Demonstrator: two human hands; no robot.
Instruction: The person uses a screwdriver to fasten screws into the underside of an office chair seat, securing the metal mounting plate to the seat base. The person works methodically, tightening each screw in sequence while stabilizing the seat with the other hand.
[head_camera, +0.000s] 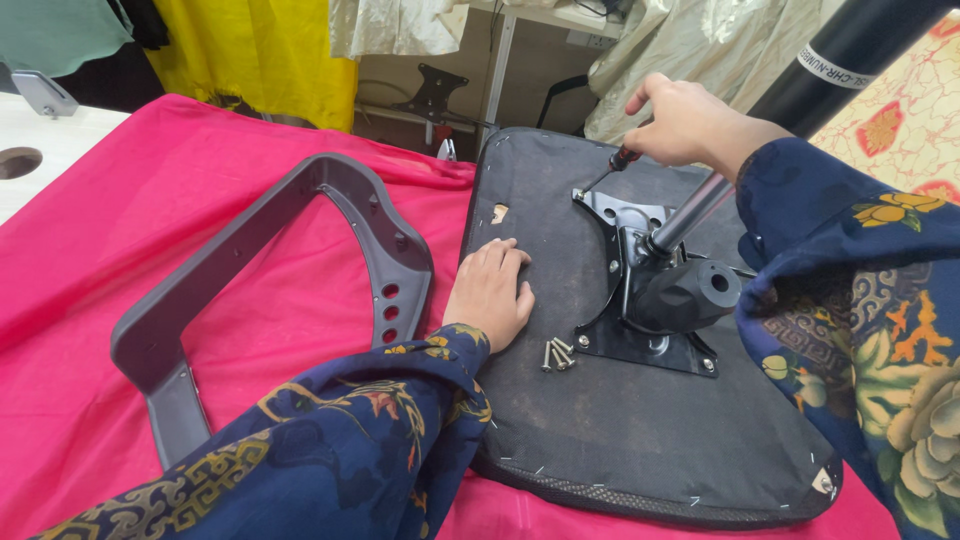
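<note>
An upturned chair seat (610, 420), covered underneath in dark, dusty fabric stapled along its rounded edge, lies on a bright pink cloth (200, 210). A black metal mounting plate (625, 290) with a bulky knuckle and a shiny gas cylinder sits on it. The right hand (685, 125) curls its fingers tightly around a screwdriver (605, 172), whose handle is mostly buried in the fist; its thin shaft meets the plate's far corner. The left hand (490, 295) rests flat on the fabric, fingers close together and slightly bent. A small heap of silvery screws (556, 354) lies just beside the plate's near corner. A grey plastic armrest frame (290, 280), smooth and looped, lies to the left on the cloth. Both patterned sleeves hide the wrists.
</note>
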